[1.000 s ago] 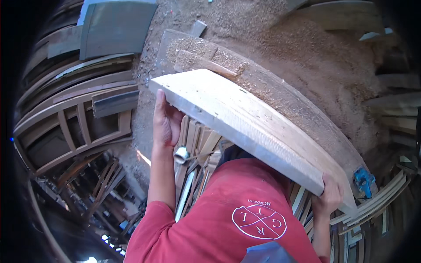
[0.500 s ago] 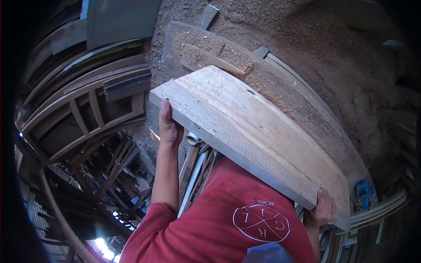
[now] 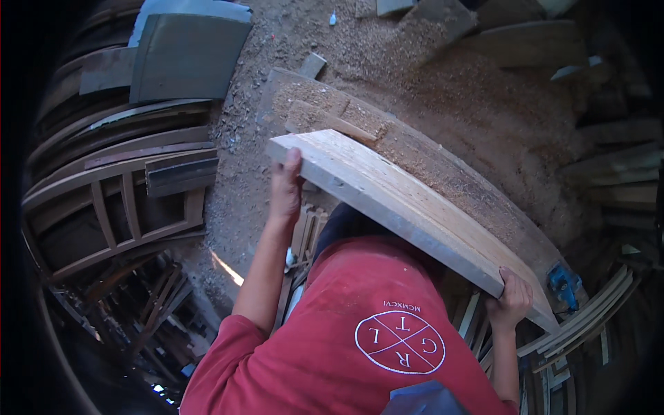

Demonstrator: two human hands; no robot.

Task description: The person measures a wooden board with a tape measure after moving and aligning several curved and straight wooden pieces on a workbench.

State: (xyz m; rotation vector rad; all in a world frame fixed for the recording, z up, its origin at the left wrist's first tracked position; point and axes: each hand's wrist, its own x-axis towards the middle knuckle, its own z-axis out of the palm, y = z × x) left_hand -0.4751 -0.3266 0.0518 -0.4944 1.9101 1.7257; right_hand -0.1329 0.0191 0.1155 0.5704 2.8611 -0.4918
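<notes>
A long, thick wooden board (image 3: pixel 394 200) spans the space in front of my red shirt, its near edge raised toward me. My left hand (image 3: pixel 286 183) grips its left end, thumb on the near edge and fingers hidden beneath. At the other end my right hand (image 3: pixel 512 297) is closed round the near corner, fingertips over the upper face. Behind the board lies a sawdust-covered workbench (image 3: pixel 477 183). A blue power tool (image 3: pixel 564 285) sits at the bench's right end, close to my right hand.
Left of me are a wooden frame (image 3: pixel 114 214) and stacked planks. A grey-blue panel (image 3: pixel 187 59) stands at the far left. Thin wooden strips (image 3: pixel 588 321) lie at the right. Sawdust and wood pieces, among them a wide plank (image 3: pixel 526 45), cover the ground (image 3: pixel 415 83) beyond the bench.
The board has tilted, so its upper face looks narrower and its near edge more prominent. Both hands keep their hold. The view has shifted, showing more ground at the top.
</notes>
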